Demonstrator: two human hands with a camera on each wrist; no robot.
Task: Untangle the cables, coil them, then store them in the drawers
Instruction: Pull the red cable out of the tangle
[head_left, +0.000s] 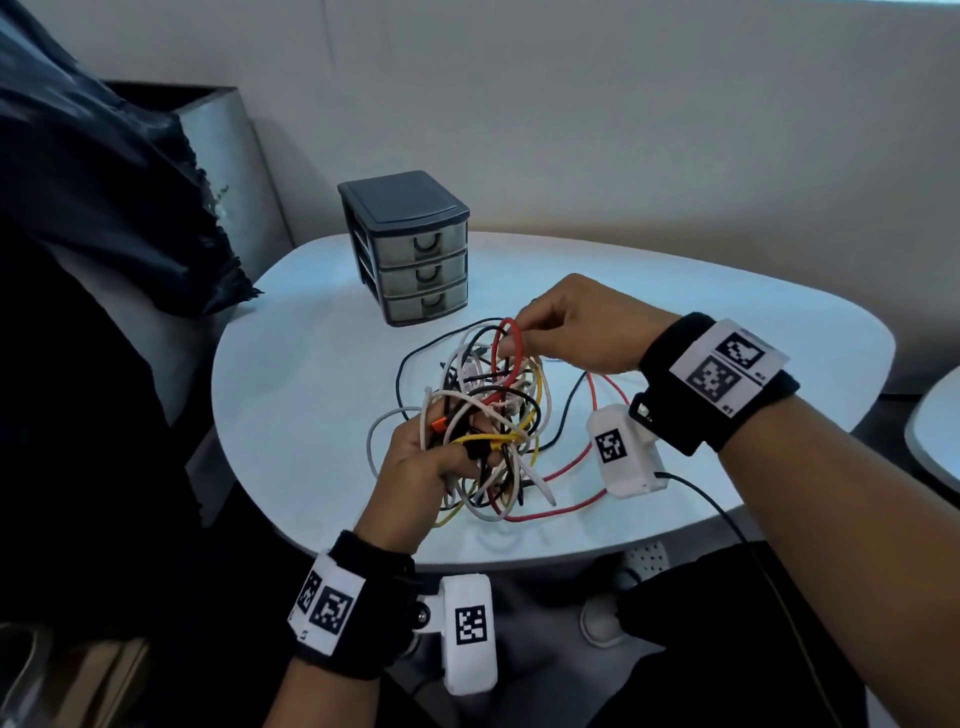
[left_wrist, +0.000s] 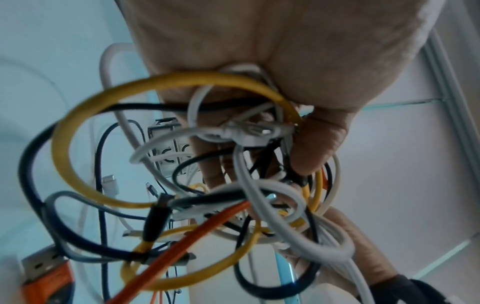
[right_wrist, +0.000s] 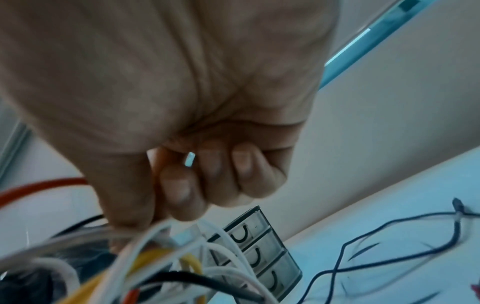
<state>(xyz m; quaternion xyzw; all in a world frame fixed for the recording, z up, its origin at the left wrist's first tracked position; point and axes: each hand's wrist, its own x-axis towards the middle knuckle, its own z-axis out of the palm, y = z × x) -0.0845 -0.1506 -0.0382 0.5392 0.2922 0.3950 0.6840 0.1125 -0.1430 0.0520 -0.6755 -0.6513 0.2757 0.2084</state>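
Observation:
A tangle of white, yellow, black and red cables (head_left: 488, 415) lies on the white table (head_left: 311, 364), partly lifted. My left hand (head_left: 431, 457) grips the near side of the bundle, its fingers (left_wrist: 314, 152) curled round several strands. My right hand (head_left: 561, 327) pinches a red cable loop (head_left: 506, 338) at the top of the tangle; in the right wrist view its fingers (right_wrist: 221, 176) are curled tight and the red cable (right_wrist: 41, 186) runs off to the left. A small grey three-drawer unit (head_left: 415, 249) stands behind the tangle, all drawers closed.
A dark jacket (head_left: 104, 182) hangs at the left beside a grey box. The red cable trails across the table (head_left: 566, 467) under my right wrist, and a black cable (right_wrist: 389, 259) loops over the table's right part. An orange USB plug (left_wrist: 49, 271) hangs low.

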